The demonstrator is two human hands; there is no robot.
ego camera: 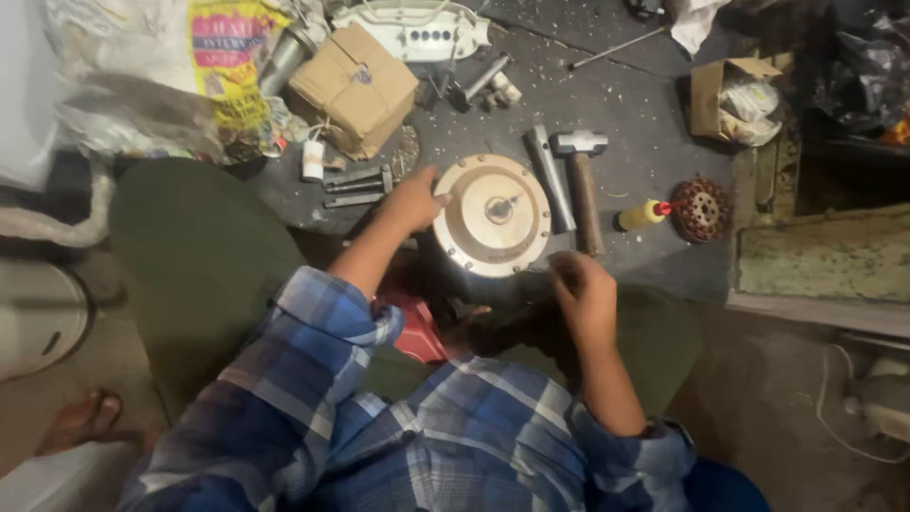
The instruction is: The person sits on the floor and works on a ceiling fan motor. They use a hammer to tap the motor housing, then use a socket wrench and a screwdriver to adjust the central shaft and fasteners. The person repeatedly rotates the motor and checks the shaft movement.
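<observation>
A round cream motor housing (493, 216) lies on the dark floor (645, 104) before the seated person. The left hand (414, 199) grips its left rim; the right hand (583, 289), fingers curled, hovers beside its lower right edge, its grasp indeterminate. A hammer (583, 185) and a small yellow bottle (643, 214) lie to the right.

Before us the round motor housing (493, 215) lies on the floor, the hammer (582, 185) just right of it (a cardboard box (353, 90) sits behind, leftward).

Dark grey floor (645, 85) strewn with debris — dim light, worn concrete step (825, 256) at right.
</observation>
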